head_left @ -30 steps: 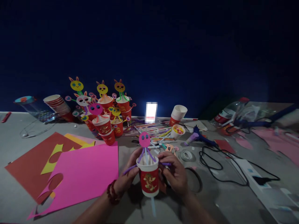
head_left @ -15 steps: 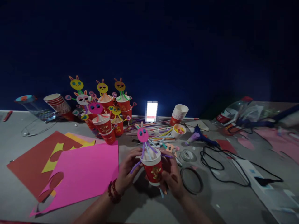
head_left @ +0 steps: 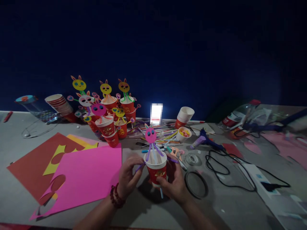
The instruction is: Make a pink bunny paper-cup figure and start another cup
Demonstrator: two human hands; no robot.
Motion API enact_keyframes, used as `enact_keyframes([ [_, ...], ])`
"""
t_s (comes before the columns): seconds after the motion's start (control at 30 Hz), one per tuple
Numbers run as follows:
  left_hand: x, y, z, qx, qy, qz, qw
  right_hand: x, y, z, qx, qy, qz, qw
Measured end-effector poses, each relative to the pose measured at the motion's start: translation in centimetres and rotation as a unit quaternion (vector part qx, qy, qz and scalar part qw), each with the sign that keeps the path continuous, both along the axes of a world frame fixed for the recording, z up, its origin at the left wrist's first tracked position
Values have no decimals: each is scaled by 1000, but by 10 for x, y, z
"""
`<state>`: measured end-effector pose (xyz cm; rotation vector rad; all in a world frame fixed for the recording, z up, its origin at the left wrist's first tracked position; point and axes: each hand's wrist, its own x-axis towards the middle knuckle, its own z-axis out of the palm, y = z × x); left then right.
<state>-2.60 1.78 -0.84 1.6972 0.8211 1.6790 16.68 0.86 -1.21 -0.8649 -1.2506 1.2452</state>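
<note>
Above the table's front, a red paper cup point(head_left: 155, 172) with a white rim is held upright by my right hand point(head_left: 176, 183), its thumb across the front and fingers round the right side. Inside the cup stands a pink rabbit face point(head_left: 150, 135) on purple pipe-cleaner legs and a pale straw, whose lower end point(head_left: 161, 193) pokes out under the cup. A purple pipe-cleaner arm point(head_left: 139, 166) sticks out at the left, pinched by my left hand point(head_left: 129, 175). Another purple pipe-cleaner arm point(head_left: 173, 160) juts out at the right, by my right fingers.
Pink sheet point(head_left: 96, 179) and brown sheet point(head_left: 31, 169) lie left. Finished rabbit cups point(head_left: 105, 126) stand behind them. Paper cup stack point(head_left: 184, 116), pipe cleaners point(head_left: 165, 134), tape roll point(head_left: 192, 159), black ring point(head_left: 196, 185), blue glue gun point(head_left: 212, 142) and power strip point(head_left: 261, 182) surround the right.
The rabbit face has shifted slightly right and up with the cup. My left fingers have drawn a little away from the cup's side, and my right thumb has moved up onto its front.
</note>
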Motion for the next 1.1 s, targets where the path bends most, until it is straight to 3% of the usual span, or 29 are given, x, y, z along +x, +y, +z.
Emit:
enact_keyframes([
  [0.27,6,1,12,-53,-51,-1,997,-2,2,1,-9,8,15,1000],
  [0.8,3,5,13,-122,-103,-53,986,1,1,-8,18,-12,14,1000],
  [1.1,-4,9,6,-192,-35,-98,976,2,2,-8,26,-28,8,999],
])
